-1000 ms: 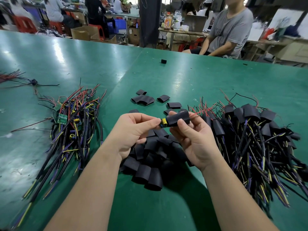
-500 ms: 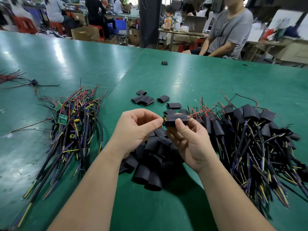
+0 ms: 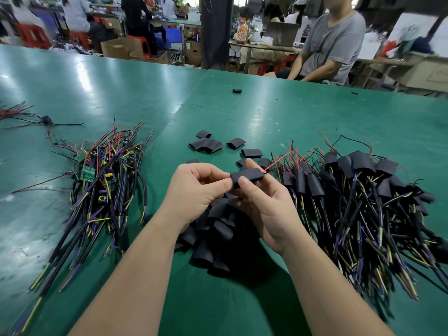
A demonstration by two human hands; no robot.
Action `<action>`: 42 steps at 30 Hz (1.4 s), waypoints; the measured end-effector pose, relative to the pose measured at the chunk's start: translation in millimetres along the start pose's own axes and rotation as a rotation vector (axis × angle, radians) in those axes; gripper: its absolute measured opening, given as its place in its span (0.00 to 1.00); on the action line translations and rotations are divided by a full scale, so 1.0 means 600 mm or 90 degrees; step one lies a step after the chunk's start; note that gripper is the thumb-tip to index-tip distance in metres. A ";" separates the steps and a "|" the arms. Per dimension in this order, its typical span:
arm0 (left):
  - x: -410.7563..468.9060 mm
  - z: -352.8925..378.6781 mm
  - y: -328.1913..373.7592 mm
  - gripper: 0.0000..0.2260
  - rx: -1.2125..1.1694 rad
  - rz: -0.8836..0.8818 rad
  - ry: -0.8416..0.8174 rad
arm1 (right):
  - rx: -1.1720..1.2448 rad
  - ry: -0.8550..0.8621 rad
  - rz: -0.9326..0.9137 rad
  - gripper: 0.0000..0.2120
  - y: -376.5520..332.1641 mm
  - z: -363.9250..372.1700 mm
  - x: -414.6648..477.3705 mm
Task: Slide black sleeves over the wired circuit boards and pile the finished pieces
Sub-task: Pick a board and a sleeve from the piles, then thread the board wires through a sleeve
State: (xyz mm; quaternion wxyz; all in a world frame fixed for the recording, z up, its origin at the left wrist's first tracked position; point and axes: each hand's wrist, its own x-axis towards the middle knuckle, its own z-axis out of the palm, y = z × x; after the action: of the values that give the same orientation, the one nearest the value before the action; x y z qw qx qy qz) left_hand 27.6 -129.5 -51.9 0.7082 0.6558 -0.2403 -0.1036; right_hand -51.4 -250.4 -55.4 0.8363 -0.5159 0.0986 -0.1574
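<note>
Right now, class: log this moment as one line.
both hands: left, right | holding: sleeve | board: covered | done pile: right

Electronics assembly workshop. Long green desk (image 3: 278, 112) carries heaps of wired circuit boards (image 3: 101, 173) and black sleeves (image 3: 213, 229). Seated workers (image 3: 332, 42), cardboard cartons (image 3: 121, 48) behind

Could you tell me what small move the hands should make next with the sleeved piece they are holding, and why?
Probably carry it right and lay it on the finished pile. The black sleeve held between the left hand and right hand seems to cover the board fully, with only red and black wires emerging at its right end, as on the sleeved pieces there.
</note>
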 end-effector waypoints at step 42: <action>0.011 -0.074 -0.009 0.12 0.784 -0.292 0.189 | -0.831 0.250 -0.186 0.07 -0.058 -0.071 0.000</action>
State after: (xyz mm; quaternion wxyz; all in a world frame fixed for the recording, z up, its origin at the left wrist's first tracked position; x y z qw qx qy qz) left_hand 55.3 -94.4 -56.6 0.1904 0.9816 -0.0103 -0.0044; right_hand -71.3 -300.5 -43.2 0.2921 -0.8831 0.2521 -0.2669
